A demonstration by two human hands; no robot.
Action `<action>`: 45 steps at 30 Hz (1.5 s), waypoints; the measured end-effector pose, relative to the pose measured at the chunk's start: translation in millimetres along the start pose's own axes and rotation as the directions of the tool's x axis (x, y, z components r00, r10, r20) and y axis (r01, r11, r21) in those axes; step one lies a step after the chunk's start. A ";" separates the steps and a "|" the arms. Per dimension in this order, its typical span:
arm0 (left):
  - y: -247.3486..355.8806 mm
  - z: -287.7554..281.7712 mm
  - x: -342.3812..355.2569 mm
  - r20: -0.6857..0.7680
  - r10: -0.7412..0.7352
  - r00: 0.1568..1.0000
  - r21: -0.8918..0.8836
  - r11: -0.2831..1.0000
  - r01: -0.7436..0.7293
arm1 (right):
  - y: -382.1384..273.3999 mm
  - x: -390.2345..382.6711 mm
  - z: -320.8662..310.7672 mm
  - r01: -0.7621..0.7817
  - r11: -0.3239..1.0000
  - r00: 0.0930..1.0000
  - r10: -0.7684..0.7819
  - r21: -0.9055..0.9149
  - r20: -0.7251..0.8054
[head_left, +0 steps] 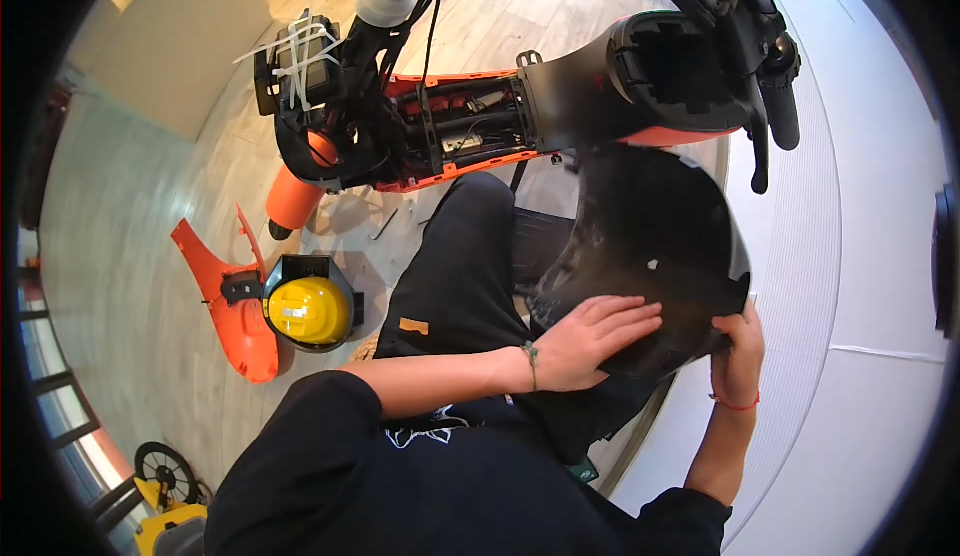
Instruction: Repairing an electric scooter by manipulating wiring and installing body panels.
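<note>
A large black curved plastic shell (668,221) leans over my lap, its dull surface streaked with dust and a small pale spot near its middle. Flat against its lower part lies my left hand (598,338), fingers stretched out and together. My right hand (740,341) is closed on the shell's lower right edge, thumb on the near face. Just beyond the shell stands a partly stripped scooter (565,106). Its orange-edged footboard is uncovered, showing wires and electrical parts (465,121). The shell's far side and the right fingertips are hidden.
On the floor at left lie an orange body panel (222,306) and a yellow domed part (310,309) in a black housing. A hex key (384,224) lies near my knee. The scooter's brake lever (760,141) hangs at upper right, beside a white ridged surface (790,266).
</note>
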State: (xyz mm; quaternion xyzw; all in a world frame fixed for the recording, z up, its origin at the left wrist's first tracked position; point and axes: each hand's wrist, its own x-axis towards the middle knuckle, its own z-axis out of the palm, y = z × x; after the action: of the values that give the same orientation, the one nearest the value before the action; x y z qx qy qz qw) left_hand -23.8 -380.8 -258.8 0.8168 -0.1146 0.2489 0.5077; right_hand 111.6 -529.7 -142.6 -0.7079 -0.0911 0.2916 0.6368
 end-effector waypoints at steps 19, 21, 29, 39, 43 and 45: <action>-65.2 -17.0 -25.6 -0.177 0.033 0.984 0.306 0.952 0.023 | -66.8 -39.5 57.9 0.551 0.723 0.828 -0.411 -0.417 0.381; -88.7 -19.1 -11.8 -0.198 0.044 0.979 0.346 0.938 0.028 | -71.3 -37.5 70.0 0.657 0.667 0.742 -0.489 -0.351 0.459; -89.7 -91.2 -8.0 -0.172 0.165 0.971 0.611 0.791 -0.026 | -54.9 2.6 77.6 0.473 0.822 0.879 -0.416 -0.317 0.232; -71.2 -127.1 -36.6 -0.398 -0.114 0.910 0.273 0.932 0.236 | -35.4 58.5 106.7 0.282 0.958 0.940 -0.288 0.060 0.184; -70.4 -136.3 -39.3 -0.429 -0.114 0.896 0.309 0.914 0.265 | -33.7 79.1 119.8 0.398 0.917 0.891 -0.396 0.034 0.224; -76.7 -140.7 -41.9 -0.464 -0.144 0.874 0.279 0.913 0.299 | -35.7 88.9 129.8 0.513 0.857 0.832 -0.485 -0.042 0.269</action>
State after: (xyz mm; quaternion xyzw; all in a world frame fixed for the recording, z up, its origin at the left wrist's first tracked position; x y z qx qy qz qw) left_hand -66.6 -223.7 -289.1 0.8241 0.1420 0.3795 0.3958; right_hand 123.9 -368.9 -137.3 -0.6517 -0.3682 0.1958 0.6336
